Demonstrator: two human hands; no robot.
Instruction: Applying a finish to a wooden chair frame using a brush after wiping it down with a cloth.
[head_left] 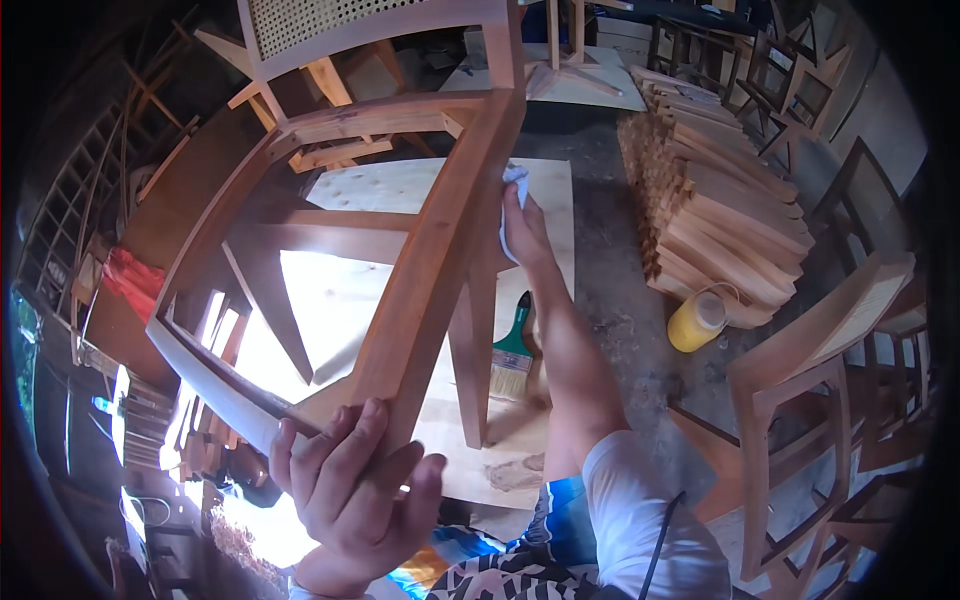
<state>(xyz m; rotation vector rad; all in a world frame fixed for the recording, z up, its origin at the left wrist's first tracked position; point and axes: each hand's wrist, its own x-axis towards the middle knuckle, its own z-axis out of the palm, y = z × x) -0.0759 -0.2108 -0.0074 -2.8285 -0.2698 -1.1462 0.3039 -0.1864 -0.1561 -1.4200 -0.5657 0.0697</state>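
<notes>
A brown wooden chair frame (400, 300) with an open seat and a woven cane back (310, 25) stands tilted before me. My left hand (350, 490) curls its fingers over the seat frame's near corner, the thumb held apart. On the right side of the chair, my right hand (527, 232) presses a white cloth (515, 180) to the outer face of the side rail. Part of that cloth is hidden behind the rail and my fingers. A flat paintbrush (513, 350) with a green handle and pale bristles lies beside a chair leg, below my right forearm.
Under the chair is a pale plywood board (515, 470). A long stack of cut wooden pieces (720, 190) lies at the right, with a yellow container (697, 322) at its near end. Another chair frame (755, 400) stands nearer on the right. A red plastic bag (132, 280) hangs left.
</notes>
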